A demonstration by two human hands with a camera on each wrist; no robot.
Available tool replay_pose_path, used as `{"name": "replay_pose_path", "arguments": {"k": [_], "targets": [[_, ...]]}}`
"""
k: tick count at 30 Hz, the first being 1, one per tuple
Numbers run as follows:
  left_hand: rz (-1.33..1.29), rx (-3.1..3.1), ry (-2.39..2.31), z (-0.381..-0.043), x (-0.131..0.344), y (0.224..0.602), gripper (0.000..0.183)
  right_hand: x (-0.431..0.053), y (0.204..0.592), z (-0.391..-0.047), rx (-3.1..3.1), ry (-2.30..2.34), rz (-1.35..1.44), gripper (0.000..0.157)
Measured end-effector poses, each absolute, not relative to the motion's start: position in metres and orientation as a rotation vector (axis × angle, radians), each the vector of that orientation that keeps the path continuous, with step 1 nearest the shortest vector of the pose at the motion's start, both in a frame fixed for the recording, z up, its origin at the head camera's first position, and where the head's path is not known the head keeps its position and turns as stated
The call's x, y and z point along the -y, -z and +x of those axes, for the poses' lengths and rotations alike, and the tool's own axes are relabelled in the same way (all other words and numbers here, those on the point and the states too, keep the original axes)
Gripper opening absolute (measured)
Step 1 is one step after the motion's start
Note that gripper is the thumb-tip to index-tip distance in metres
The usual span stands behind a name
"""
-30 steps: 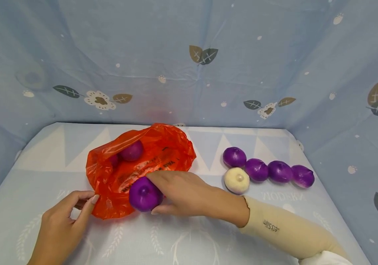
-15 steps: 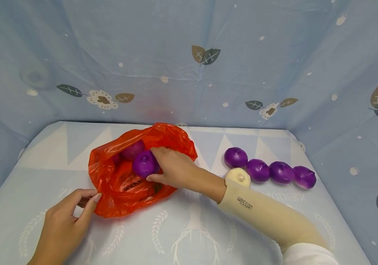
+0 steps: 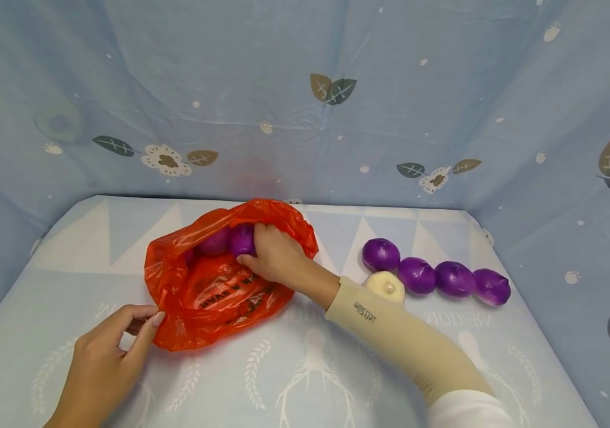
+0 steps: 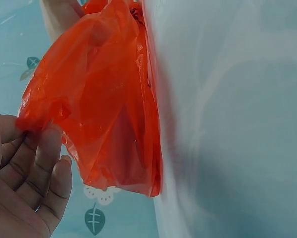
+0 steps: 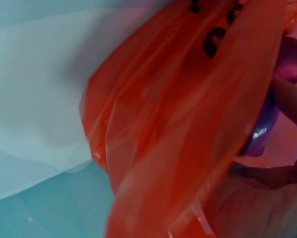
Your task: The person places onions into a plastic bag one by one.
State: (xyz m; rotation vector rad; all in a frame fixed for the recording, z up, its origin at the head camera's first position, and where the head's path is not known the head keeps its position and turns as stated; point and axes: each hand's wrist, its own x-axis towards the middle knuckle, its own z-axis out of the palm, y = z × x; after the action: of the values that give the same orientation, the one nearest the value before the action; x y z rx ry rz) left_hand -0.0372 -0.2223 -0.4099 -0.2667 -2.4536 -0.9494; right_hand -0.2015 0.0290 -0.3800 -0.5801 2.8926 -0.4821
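Note:
My left hand (image 3: 107,351) pinches the near left rim of a red plastic bag (image 3: 176,330), thumb against forefinger. The bag lies on its side with its mouth spread toward me. My right hand (image 3: 279,254) reaches inside and grips a purple onion (image 3: 242,240) near the bag's back wall. Beside that onion sits another purple onion (image 3: 214,242), with part of a further one showing to its left. In the right wrist view, red film hides part of the held onion (image 5: 262,129) and of the hand. The left wrist view shows the left fingers (image 4: 48,148) at the bag's edge.
To the right, several purple onions (image 3: 416,276) stand in a row on the patterned table cover (image 3: 262,380). A cream-coloured round onion-like piece (image 3: 385,285) sits before them, partly behind the right sleeve (image 3: 385,327). Blue printed curtains (image 3: 262,89) enclose the back and sides.
My right hand has carried the purple onion from the bag's front edge to deep inside, beside the others. My left hand keeps its pinch on the rim, almost unmoved.

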Motion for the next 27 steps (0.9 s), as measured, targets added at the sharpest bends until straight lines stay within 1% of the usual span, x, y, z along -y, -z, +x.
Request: {"name": "replay_pose_path", "arguments": {"k": [5,10,21,27], "targets": [[-0.242,2.474,0.951,-0.037,0.222,0.409,0.033,-0.025,0.384,-0.208,-2.890,0.545,-0.475,0.041],[-0.232,2.493,0.951,-0.036,0.222,0.407,0.032,-0.024,0.388,-0.216,-2.885,0.619,-0.461,0.026],[-0.256,2.479,0.952,-0.037,0.222,0.408,0.035,-0.013,0.393,-0.228,-2.923,0.388,-0.453,0.027],[-0.255,2.477,0.953,-0.037,0.222,0.408,0.035,-0.009,0.394,-0.231,-2.963,0.266,-0.461,0.033]]}}
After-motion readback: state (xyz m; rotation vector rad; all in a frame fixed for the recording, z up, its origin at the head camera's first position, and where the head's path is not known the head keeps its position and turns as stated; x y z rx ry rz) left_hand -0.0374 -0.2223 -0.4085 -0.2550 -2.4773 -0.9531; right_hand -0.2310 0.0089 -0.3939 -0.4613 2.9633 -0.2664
